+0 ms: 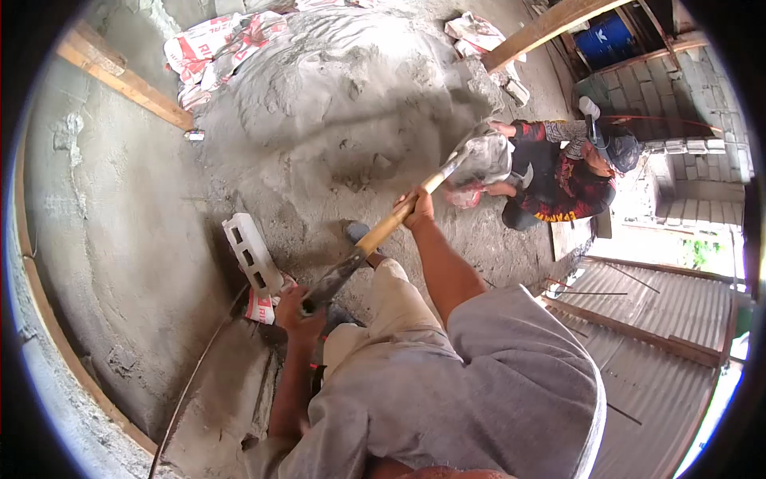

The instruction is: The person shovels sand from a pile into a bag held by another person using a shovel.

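Shirt: one, grey, ours, nearest the camera (479, 383).
Shovel: one (381, 233), slanting ahead of us, its far end at the sack; we cannot tell whether the blade is inside.
Hands: two, both gripping; our left hand (299, 313) is closed around the handle's near end, our right hand (417, 209) around the shaft.
Sack: one (488, 158), between a co-worker's (562, 172) two hands.
Pile: one, grey (343, 88), ahead of us.
Block: one (259, 254), three holes showing, near our left hand.
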A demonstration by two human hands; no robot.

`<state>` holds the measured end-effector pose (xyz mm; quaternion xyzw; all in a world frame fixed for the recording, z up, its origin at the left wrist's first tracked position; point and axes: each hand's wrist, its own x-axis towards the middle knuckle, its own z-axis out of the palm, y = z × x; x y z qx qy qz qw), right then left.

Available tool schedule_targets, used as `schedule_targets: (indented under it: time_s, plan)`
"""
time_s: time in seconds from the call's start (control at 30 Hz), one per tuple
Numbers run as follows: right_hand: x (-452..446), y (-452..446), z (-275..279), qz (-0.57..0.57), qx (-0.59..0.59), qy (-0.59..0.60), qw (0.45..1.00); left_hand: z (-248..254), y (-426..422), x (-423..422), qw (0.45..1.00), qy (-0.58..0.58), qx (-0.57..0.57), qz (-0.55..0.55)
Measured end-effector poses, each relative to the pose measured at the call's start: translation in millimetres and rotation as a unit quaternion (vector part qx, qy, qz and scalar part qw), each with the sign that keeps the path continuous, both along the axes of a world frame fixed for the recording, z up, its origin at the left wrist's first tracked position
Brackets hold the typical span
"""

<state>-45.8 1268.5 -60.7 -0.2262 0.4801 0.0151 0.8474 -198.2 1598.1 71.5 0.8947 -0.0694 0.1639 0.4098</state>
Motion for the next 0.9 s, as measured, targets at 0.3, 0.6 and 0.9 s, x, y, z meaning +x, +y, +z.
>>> schedule_targets:
  time_s: [0.3,0.6,0.9]
  plan:
    - [0,-19,-42,-0.037,0.053,0.013,0.998,49,-8,43,0.986,0.0,0.027,-0.166]
    - [-40,107,-40,0.155,0.035,0.108,0.981,55,54,-61,0.992,0.108,-0.003,0.066]
    - [-75,229,-42,0.222,0.095,0.06,0.969,96,82,-167,0.801,0.268,-0.252,0.473]
